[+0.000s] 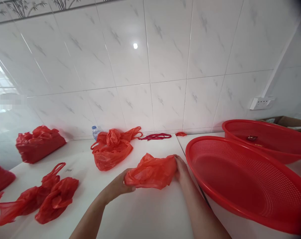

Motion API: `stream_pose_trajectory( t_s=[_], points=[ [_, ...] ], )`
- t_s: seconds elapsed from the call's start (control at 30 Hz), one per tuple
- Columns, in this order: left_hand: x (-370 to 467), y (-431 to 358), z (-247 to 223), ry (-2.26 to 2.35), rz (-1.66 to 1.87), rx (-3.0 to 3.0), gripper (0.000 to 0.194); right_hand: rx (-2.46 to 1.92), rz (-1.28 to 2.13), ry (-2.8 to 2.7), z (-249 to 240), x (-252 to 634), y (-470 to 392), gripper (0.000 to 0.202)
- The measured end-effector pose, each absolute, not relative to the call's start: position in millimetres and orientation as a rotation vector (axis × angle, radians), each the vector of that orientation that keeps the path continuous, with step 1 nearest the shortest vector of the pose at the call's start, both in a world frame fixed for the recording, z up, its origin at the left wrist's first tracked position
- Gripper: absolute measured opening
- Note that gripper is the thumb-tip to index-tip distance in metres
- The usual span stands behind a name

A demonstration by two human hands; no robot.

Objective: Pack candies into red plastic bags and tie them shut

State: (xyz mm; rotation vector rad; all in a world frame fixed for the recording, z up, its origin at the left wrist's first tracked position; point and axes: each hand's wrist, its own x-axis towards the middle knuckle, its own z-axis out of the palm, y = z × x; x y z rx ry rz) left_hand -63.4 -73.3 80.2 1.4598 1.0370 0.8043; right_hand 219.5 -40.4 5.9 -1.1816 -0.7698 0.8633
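1. From where I stand, the red bag (pixel 152 171) is just below the middle of the frame, held over the white bench (pixel 142 215), spread between two hands.
2. The left hand (pixel 120 184) has its grip closed on the bag's left end, thumb at the lower corner; the plastic hides most of its fingers. I'd pinch there with thumb and fingertips, not the whole palm, as film this thin looks likely to bunch.
3. The right hand (pixel 181 168) grips the opposite end, fingertips near the upper right corner. An even, light pull between both hands should, I judge, flatten the creases; a sharp tug could tear it.
4. The bag looks crumpled, and I can't tell whether anything is inside. Feeling along it gently seems wiser than squeezing.
5. Mind the right elbow: the near basket (pixel 230 181), at the right of the frame, has its rim just beside that forearm. A wide sweep could knock it.
6. A bag heap (pixel 112 151) sits behind, left of centre, with a bottle (pixel 95 132) by its upper left edge. Working low and towards the body should avoid snagging its loops.
7. The crumpled bags (pixel 57 199) at lower left are well apart from the left hand, so there's elbow room that side.
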Motion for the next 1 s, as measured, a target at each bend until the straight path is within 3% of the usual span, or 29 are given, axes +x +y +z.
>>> stream_pose_trajectory(
  t_s=[0.1,0.17,0.27,0.33,0.47,0.6,0.67,0.83,0.93,1.0],
  points=[
    [-52,-84,82,1.006,0.981,1.479,0.089,-1.219,0.888,-0.795,9,214,-41,0.025],
    [-42,-83,85,0.981,0.992,1.507,0.077,-1.264,0.871,-0.836,11,209,-41,0.024],
    [-31,-75,91,0.935,1.004,1.347,0.03,-1.362,0.782,-0.906,11,205,-44,0.021],
    [-31,-67,94,0.913,1.153,1.033,0.013,-1.443,0.689,-0.944,11,207,-47,0.021],
    [-44,-58,92,0.893,1.363,0.513,0.011,-1.583,0.51,-1.003,21,209,-57,0.021],
    [-51,-67,78,0.904,1.317,0.534,0.018,-1.573,-0.02,-1.232,50,184,-75,0.028],
    [-47,-77,73,0.85,1.278,0.638,0.021,-1.468,-0.131,-1.397,65,162,-85,0.026],
    [-48,-91,73,0.619,1.073,0.752,0.026,-1.721,0.295,-1.795,69,129,-94,0.031],
    [-69,-84,76,0.656,1.191,0.635,0.017,-2.034,0.435,-1.915,56,134,-90,0.023],
    [-84,-82,80,0.824,1.328,0.584,0.01,-2.069,0.422,-1.962,47,140,-89,0.036]
  ],
)
